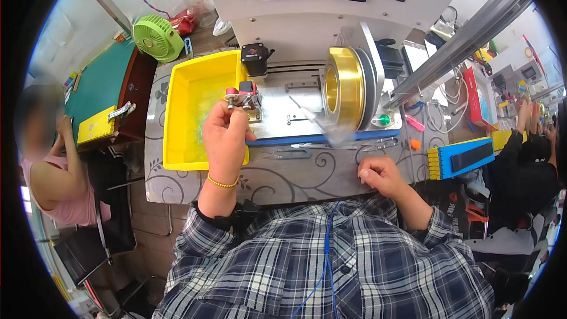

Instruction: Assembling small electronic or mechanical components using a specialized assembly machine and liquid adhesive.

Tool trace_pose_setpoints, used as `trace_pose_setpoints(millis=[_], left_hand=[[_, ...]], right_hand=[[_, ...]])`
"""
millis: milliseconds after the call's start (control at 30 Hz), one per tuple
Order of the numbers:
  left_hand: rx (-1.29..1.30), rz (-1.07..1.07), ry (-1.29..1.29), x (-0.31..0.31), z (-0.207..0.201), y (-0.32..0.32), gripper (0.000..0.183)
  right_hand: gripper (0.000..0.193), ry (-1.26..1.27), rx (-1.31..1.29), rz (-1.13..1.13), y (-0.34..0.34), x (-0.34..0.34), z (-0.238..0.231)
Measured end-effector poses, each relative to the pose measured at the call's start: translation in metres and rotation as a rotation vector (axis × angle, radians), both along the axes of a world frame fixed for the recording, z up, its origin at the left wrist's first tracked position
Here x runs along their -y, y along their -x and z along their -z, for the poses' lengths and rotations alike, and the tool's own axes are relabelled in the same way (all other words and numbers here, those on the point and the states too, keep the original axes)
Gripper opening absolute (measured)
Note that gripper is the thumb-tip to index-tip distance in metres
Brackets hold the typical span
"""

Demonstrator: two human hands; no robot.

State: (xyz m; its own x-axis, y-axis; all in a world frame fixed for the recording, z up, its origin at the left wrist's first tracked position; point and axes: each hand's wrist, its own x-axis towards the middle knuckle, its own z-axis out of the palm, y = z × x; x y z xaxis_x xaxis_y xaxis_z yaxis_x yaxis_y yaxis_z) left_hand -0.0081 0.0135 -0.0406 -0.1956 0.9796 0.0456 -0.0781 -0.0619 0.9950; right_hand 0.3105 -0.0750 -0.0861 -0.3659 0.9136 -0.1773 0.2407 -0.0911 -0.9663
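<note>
My left hand (226, 139) is raised at the right side of a yellow bin (177, 112), its fingers curled into a pinch. The fingertips are right at a small red and black clamp fixture (243, 94) on the machine's metal bed (280, 121). Whatever they hold, if anything, is too small to make out. My right hand (381, 175) rests at the table's front edge with its fingers curled in, and nothing shows in it. A gold-coloured spool (344, 88) stands on edge at the bed's right. A white arm (306, 113) beside it is smeared by motion.
Tweezers (290, 154) and other slim metal tools lie along the bed's blue front strip (271, 141). Further right are a pink marker (414, 122), an orange piece (416, 144) and a blue and yellow bin (460, 158). A green fan (158, 38) stands back left. Other people sit at both sides.
</note>
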Motion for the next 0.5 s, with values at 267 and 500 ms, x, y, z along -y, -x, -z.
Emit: trace_pose_setpoints(millis=[267,500], left_hand=[[0.021,-0.029,0.017,0.0016,0.0000,0.0002,0.009],[-0.017,-0.011,0.026,0.0013,-0.0042,-0.0018,0.013]], right_hand=[[0.031,-0.043,-0.020,0.008,-0.0012,0.0000,0.0023],[0.031,-0.052,-0.082,0.007,-0.0045,0.0016,0.0094]])
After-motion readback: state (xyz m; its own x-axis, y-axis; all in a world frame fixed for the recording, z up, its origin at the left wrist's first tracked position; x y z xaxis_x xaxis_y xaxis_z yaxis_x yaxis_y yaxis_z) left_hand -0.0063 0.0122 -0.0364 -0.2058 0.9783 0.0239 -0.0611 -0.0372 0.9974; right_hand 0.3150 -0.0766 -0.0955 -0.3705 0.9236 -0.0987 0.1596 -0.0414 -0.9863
